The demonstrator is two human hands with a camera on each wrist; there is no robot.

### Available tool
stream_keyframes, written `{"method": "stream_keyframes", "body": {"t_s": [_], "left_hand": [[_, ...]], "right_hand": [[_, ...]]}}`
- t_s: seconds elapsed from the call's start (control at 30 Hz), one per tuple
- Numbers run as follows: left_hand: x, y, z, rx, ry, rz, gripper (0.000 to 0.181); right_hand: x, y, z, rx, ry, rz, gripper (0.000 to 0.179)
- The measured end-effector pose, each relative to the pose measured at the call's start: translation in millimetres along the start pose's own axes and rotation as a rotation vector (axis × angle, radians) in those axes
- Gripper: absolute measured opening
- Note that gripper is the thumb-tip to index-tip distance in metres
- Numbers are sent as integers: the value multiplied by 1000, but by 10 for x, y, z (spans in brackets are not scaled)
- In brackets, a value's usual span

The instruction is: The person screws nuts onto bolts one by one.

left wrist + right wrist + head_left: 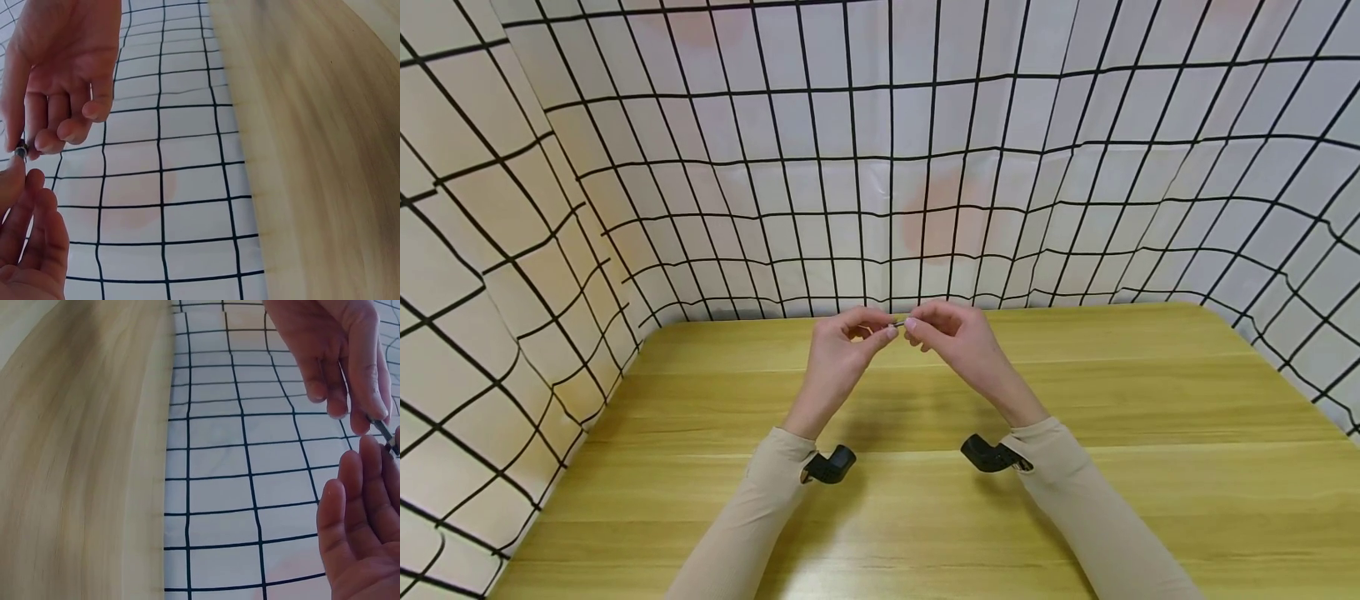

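Observation:
A small, slim metal piece (898, 322) spans the narrow gap between my two hands, above the far part of the wooden table. My left hand (842, 354) pinches one end of it between thumb and forefinger. The other end sits in the thumb-and-finger pinch of my right hand (962, 340). In the right wrist view the piece (381, 429) shows a silvery shaft with a darker end. Only a dark, shiny bit of the metal piece (22, 149) shows between the fingertips in the left wrist view; its exact kind I cannot tell.
The wooden table (895, 517) stretches beneath both forearms. White cloth with a black grid (865, 192) walls it in at the back and both sides. A black wrist camera (831, 465) juts from the left cuff, and another black camera (988, 455) from the right.

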State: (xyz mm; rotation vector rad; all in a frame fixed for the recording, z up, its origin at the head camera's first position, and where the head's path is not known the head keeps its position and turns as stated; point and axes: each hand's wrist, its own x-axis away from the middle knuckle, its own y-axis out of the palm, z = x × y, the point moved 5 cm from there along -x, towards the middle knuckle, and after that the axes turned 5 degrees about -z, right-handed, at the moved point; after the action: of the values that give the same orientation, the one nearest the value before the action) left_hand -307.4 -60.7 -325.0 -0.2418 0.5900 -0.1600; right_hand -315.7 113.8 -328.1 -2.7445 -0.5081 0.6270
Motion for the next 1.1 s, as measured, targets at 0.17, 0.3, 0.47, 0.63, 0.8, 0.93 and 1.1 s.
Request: {"method": "stream_keyframes", "body": {"t_s": [0.17,0.3,0.47,0.63,0.8,0.93,1.1], "left_hand": [[-4,8,16,2,17,0,9],[0,7,84,3,14,-7,9],[6,-12,52,-1,26,2,9],[2,-21,-12,-17,22,11,8],[-2,-16,-16,-9,15,16,7],[-2,-12,27,-4,10,24,9],[36,-26,267,-2,9,16,9]], "right_hand": [[-9,9,-4,-21,-5,11,24],[1,27,-83,-16,-2,6,21],[49,60,-293,20,20,-10,21],[62,70,-322,64,28,-16,20],[68,69,-376,118,-21,-5,28],[79,65,-391,128,-39,9,20],[72,77,-390,99,-50,4,15]]}}
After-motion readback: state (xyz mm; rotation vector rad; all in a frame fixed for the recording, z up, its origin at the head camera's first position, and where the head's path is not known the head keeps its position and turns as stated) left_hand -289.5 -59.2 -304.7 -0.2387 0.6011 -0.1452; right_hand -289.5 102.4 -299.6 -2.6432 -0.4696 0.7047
